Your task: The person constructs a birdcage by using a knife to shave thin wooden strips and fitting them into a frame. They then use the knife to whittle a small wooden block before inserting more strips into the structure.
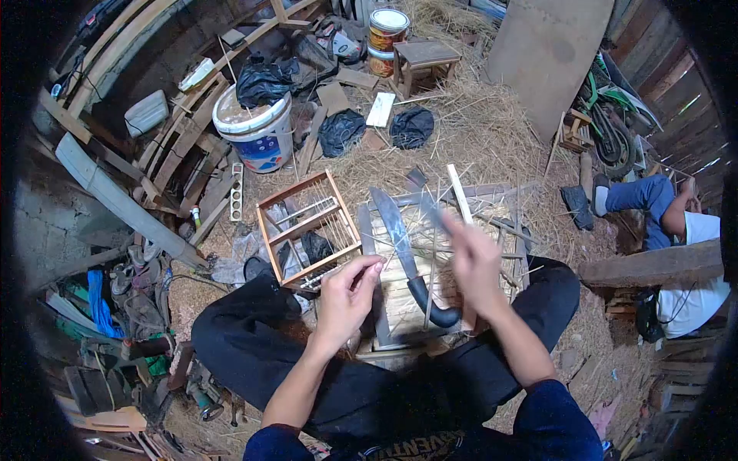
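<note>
My right hand (475,265) is closed around a pale flat bamboo strip (459,192) that sticks up past the fingers; the hand is blurred. My left hand (347,296) has its thumb and fingers pinched together, whether on a thin splint I cannot tell. Between the two hands lies a long knife (400,234) with a curved black handle (430,303), resting on a low slatted bamboo frame (392,307) across my lap. Thin bamboo sticks lie scattered over the frame.
A small wooden cage (307,227) stands left of the frame. A white bucket (257,131), paint cans (387,31) and a small stool (425,58) stand farther back on straw. Another person (676,230) sits at the right. Tools and planks crowd the left.
</note>
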The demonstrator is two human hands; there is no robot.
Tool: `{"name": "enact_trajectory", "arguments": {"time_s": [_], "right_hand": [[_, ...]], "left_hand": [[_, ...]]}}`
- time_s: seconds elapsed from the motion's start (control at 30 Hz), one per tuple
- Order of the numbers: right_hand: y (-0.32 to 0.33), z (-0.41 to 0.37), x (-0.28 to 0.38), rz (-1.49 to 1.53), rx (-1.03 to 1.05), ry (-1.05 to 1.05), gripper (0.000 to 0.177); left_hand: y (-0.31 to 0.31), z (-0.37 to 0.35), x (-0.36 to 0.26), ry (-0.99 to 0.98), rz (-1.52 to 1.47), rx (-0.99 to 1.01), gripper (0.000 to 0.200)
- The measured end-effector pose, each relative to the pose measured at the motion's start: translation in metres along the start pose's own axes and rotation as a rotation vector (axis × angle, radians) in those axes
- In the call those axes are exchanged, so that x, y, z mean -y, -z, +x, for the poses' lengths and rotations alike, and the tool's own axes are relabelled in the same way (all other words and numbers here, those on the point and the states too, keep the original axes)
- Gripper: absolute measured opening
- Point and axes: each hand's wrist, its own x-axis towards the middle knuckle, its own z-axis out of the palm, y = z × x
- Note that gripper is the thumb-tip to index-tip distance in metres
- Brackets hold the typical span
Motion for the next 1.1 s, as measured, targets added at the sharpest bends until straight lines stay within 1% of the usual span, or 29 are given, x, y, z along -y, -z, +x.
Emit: {"name": "enact_trajectory", "arguments": {"time_s": [0.03, 0.13, 0.17, 0.23, 0.27, 0.3, 0.37, 0.4, 0.47, 0.57, 0.6, 0.7, 0.73, 0.77, 0.8, 0.83, 0.9, 1.0, 1.03, 1.1], "right_hand": [[0.007, 0.01, -0.012, 0.0, -0.079, -0.137, 0.037], [0.023, 0.034, -0.04, -0.007, -0.304, -0.119, 0.037], [0.022, 0.03, -0.038, -0.012, -0.223, -0.124, 0.038], [0.01, 0.011, -0.012, -0.016, -0.058, -0.145, 0.041], [0.0, 0.004, -0.004, 0.018, -0.033, -0.011, 0.043], [-0.006, 0.0, 0.0, 0.051, 0.003, -0.009, 0.045], [0.003, 0.006, 0.0, 0.008, -0.001, -0.113, 0.039], [0.008, 0.012, -0.008, 0.021, -0.067, -0.171, 0.037], [0.02, 0.024, -0.027, 0.049, -0.201, -0.282, 0.034], [0.038, 0.031, -0.015, 0.058, -0.382, -0.23, 0.032], [0.036, 0.033, -0.018, -0.048, -0.441, -0.028, 0.035], [0.028, 0.02, -0.008, -0.035, -0.259, 0.012, 0.04], [0.022, 0.02, -0.006, -0.016, -0.249, 0.033, 0.043], [0.015, 0.016, -0.006, 0.035, -0.192, -0.014, 0.042], [0.01, 0.011, -0.004, -0.032, -0.098, -0.001, 0.044], [0.0, 0.004, -0.002, -0.023, -0.037, 0.035, 0.049], [-0.015, -0.009, 0.008, 0.074, 0.101, 0.155, 0.05], [-0.015, -0.013, 0.023, 0.045, 0.178, 0.186, 0.049], [-0.016, -0.006, 0.016, 0.078, 0.09, 0.16, 0.045], [-0.012, 0.009, 0.002, 0.043, -0.079, 0.01, 0.043]], "left_hand": [[0.0, -0.001, 0.0, -0.013, 0.015, 0.005, 0.017], [0.003, 0.0, -0.001, -0.065, 0.034, 0.019, 0.017], [0.002, 0.0, -0.001, -0.084, 0.015, 0.023, 0.017], [0.0, 0.001, -0.001, -0.084, 0.005, 0.028, 0.016], [-0.001, 0.001, -0.002, -0.066, 0.014, 0.033, 0.016], [0.0, 0.001, -0.003, -0.047, 0.026, 0.043, 0.016], [0.004, 0.001, -0.009, 0.045, -0.015, 0.067, 0.017], [0.004, 0.001, -0.011, 0.088, -0.043, 0.072, 0.017], [0.006, 0.002, -0.013, 0.084, -0.044, 0.054, 0.018], [0.012, 0.005, -0.01, 0.081, 0.002, 0.034, 0.019], [0.012, 0.005, -0.008, 0.085, 0.025, 0.032, 0.019], [0.009, 0.005, -0.006, 0.071, 0.0, 0.026, 0.019], [0.008, 0.004, -0.005, 0.073, 0.017, 0.038, 0.019], [0.007, 0.003, -0.005, 0.073, 0.031, 0.047, 0.019], [0.005, 0.003, -0.004, 0.069, 0.044, 0.05, 0.02], [0.004, 0.003, -0.003, 0.062, 0.039, 0.046, 0.019], [0.002, 0.004, 0.002, 0.05, 0.038, 0.039, 0.018], [0.0, 0.006, 0.011, 0.103, -0.095, 0.083, 0.019], [0.0, 0.005, 0.01, 0.127, -0.108, 0.095, 0.02], [-0.001, 0.006, 0.004, 0.173, -0.149, 0.122, 0.022]]}}
